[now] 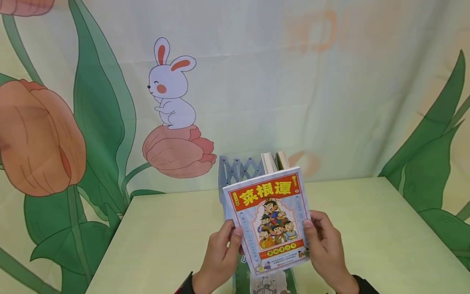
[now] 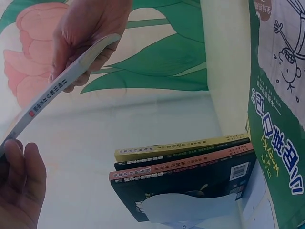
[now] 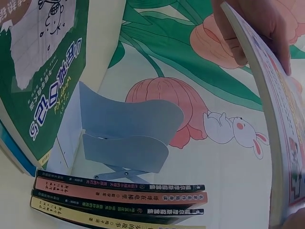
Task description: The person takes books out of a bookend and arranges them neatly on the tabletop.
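Both hands hold up a thin paperback book (image 1: pixel 273 228), its red-and-yellow title and cartoon figures facing the head camera. My left hand (image 1: pixel 222 255) pinches its left edge, thumb on the cover. On the opposite edge, my right hand (image 1: pixel 327 249) grips it the same way, fingers behind. The book is tilted and raised above the table, in front of a blue-grey folding book rack (image 1: pixel 240 169). Beneath it lies a green comic-diary book (image 1: pixel 240 281), partly hidden in the head view. The left wrist view shows the held book's white spine (image 2: pixel 47 95) edge-on.
Several slim books (image 2: pixel 186 176) with dark, pink and yellow spines stand in the right part of the rack. A blue book (image 3: pixel 14 148) lies under the green one. The pale table (image 1: pixel 154 241) meets a printed curtain (image 1: pixel 257 94) with tulips and a rabbit at its back edge.
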Tool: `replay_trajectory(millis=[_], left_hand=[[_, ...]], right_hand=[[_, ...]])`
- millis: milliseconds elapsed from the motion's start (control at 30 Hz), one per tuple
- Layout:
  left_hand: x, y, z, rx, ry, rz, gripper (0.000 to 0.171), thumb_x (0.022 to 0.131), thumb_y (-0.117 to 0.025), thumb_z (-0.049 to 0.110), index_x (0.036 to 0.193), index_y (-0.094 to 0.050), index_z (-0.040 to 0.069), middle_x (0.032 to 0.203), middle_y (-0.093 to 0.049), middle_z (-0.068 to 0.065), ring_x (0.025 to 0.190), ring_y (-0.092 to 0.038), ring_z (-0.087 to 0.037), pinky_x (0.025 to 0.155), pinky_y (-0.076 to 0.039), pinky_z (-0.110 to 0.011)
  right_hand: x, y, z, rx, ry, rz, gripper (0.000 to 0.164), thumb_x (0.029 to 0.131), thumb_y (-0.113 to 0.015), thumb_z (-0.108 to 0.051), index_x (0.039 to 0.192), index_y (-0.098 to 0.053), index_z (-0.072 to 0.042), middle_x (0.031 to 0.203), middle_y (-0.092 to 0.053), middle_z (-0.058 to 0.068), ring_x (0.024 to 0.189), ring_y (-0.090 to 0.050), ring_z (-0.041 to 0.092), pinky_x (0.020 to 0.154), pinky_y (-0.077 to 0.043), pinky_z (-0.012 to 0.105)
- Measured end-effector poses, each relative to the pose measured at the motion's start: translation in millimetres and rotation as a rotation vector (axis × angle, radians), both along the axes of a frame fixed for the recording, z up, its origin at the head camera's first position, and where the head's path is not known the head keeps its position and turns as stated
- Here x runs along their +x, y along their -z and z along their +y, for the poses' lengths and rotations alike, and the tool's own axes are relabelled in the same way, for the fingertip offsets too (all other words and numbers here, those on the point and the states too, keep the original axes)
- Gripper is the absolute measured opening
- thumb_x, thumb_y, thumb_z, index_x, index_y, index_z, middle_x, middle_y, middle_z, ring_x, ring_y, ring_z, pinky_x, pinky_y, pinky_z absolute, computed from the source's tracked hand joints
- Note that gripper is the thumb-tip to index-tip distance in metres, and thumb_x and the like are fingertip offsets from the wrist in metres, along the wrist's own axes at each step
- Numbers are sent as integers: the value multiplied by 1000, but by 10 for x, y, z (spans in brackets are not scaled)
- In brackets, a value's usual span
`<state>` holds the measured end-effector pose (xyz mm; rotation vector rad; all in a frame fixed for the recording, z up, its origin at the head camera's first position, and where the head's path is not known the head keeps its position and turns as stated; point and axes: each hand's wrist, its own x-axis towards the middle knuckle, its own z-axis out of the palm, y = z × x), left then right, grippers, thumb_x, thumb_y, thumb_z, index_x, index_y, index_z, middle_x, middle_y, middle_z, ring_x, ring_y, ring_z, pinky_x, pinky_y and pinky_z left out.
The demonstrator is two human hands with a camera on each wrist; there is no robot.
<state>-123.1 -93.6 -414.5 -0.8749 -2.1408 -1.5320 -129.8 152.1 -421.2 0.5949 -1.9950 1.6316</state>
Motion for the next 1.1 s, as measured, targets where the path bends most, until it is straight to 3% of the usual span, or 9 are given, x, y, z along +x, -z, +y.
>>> replay_trajectory(millis=[267, 433, 633, 900, 1100], left_hand=[[-19, 14, -27, 48, 18, -110, 24, 104, -40, 3, 125, -50, 2, 100, -69, -18, 69, -64, -6, 50, -52, -23], [-35, 21, -45, 60, 27, -131, 23, 105, -39, 6, 124, -51, 3, 97, -70, -18, 66, -64, -5, 48, -52, -25], [-42, 48, -56, 58, 10, -166, 24, 105, -40, 9, 126, -51, 4, 99, -70, -15, 68, -64, -6, 49, -52, -26], [-51, 57, -93, 48, -2, -253, 26, 107, -39, 15, 123, -53, 0, 101, -70, -19, 77, -68, -9, 63, -58, -28], [-39, 72, -114, 51, 14, -350, 30, 107, -40, 20, 124, -53, 0, 96, -69, -20, 70, -65, -8, 55, -54, -26]], right_hand=[[30, 51, -28, 9, 23, -37, 19, 98, -48, 6, 115, -57, 0, 89, -64, 7, 67, -64, 9, 51, -54, 29], [52, 59, -29, 33, 51, -87, 16, 99, -51, 2, 113, -58, -1, 88, -64, 6, 67, -65, 8, 52, -56, 30], [64, 52, -15, 38, 28, -68, 20, 97, -53, 4, 115, -58, -2, 86, -63, 6, 69, -66, 8, 53, -56, 29], [64, 69, 0, 109, 39, -129, 40, 94, -60, 2, 133, -55, -5, 97, -64, 6, 78, -65, 4, 59, -55, 26], [77, 71, 4, 129, 31, -168, 56, 94, -61, 0, 145, -47, -17, 94, -62, 6, 73, -66, 6, 58, -55, 26]])
